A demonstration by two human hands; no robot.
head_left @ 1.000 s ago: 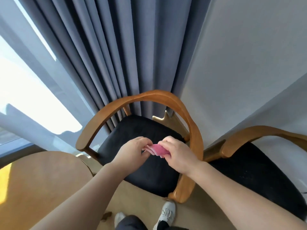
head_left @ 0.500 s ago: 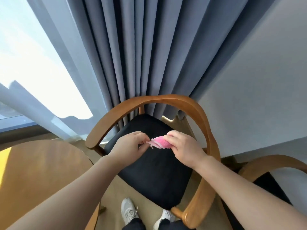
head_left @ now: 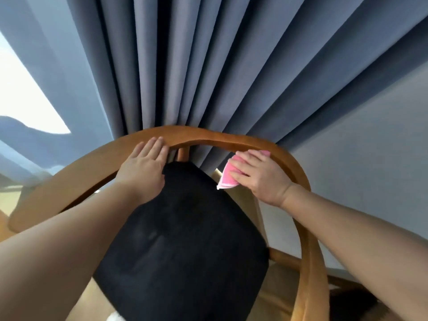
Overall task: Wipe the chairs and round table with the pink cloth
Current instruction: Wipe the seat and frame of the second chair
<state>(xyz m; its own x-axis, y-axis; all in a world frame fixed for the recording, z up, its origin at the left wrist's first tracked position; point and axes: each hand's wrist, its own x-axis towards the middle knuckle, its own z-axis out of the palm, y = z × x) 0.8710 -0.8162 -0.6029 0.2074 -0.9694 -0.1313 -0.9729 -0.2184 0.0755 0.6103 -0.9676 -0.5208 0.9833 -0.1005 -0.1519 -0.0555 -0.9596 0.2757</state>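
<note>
The right hand [head_left: 259, 174] presses the folded pink cloth [head_left: 225, 176] flat against the chair [head_left: 190, 239] backrest's inner edge, far right. The left hand [head_left: 144, 167] lies open-fingered on the rail, curtain [head_left: 185, 66] folds touching behind

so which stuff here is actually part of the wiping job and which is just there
Part of the job:
pink cloth, under the right hand
wooden chair, steadied by the left hand

Just there:
grey curtain
wall
window
</note>
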